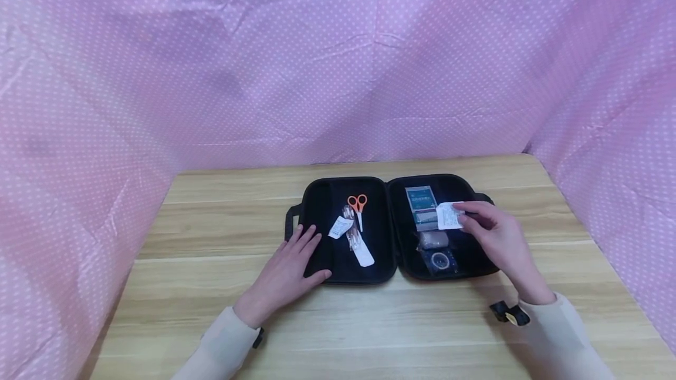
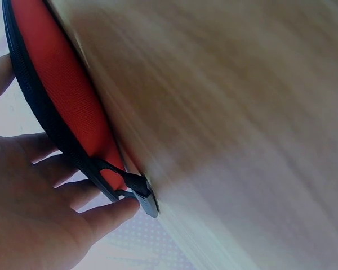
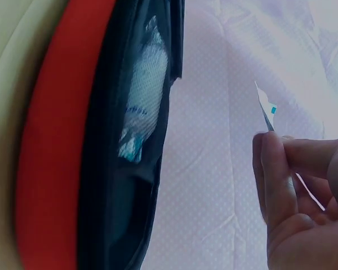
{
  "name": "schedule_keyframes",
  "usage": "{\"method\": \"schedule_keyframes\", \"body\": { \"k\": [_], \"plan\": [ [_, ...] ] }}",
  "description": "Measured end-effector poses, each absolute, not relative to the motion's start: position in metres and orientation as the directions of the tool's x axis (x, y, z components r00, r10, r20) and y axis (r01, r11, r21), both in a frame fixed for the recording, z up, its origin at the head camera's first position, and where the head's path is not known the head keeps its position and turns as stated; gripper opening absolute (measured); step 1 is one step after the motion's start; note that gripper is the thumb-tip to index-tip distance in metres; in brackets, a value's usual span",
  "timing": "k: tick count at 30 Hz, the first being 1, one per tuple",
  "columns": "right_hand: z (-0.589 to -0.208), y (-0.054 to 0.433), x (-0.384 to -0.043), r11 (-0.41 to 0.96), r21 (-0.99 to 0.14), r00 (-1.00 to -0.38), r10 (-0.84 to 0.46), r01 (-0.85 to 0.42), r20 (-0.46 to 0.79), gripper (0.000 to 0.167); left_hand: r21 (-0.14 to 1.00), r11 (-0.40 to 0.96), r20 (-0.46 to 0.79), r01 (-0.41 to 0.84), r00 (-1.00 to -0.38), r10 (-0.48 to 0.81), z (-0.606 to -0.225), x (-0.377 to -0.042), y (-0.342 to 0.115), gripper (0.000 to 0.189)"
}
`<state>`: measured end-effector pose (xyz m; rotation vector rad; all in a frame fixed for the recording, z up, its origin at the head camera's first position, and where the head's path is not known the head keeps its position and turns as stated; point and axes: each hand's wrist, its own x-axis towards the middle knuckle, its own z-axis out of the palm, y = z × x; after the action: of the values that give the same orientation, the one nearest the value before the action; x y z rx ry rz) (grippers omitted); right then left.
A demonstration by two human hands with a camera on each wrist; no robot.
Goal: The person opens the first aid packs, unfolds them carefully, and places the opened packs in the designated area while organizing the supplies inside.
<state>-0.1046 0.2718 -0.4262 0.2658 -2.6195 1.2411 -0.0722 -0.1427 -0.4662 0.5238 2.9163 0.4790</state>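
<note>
An unfolded case [image 1: 315, 199] lies on the table, black inside and red outside. My left hand [image 1: 287, 268] rests with spread fingers on its near left edge, beside the handle. Over the case's right half, my right hand [image 1: 499, 239] pinches a small white packet [image 1: 447, 216] with print on it; the right wrist view shows this packet [image 3: 265, 107] edge-on between thumb and fingers. Below it in that half lie a teal-printed pouch [image 1: 421, 197], a wrapped bandage roll [image 1: 433, 240] and a ring-shaped roll in clear film [image 1: 440, 261].
In the left half lie orange-handled scissors [image 1: 357, 201], another small white packet [image 1: 340, 227] and a clear-wrapped item with a white end [image 1: 363, 254]. The wooden table [image 1: 222, 233] is backed by pink dotted cloth [image 1: 338, 75]. Handles stick out at both sides of the case.
</note>
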Motion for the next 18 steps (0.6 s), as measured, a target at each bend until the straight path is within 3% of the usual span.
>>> {"method": "schedule_keyframes", "body": {
  "k": [18],
  "plan": [
    [-0.445,0.309,-0.119,0.728,-0.673,-0.985,-0.016,-0.129,0.172,0.028,0.339,0.885,-0.073,0.321,-0.928,0.364,-0.466,-0.073,-0.142,0.086]
  ]
}}
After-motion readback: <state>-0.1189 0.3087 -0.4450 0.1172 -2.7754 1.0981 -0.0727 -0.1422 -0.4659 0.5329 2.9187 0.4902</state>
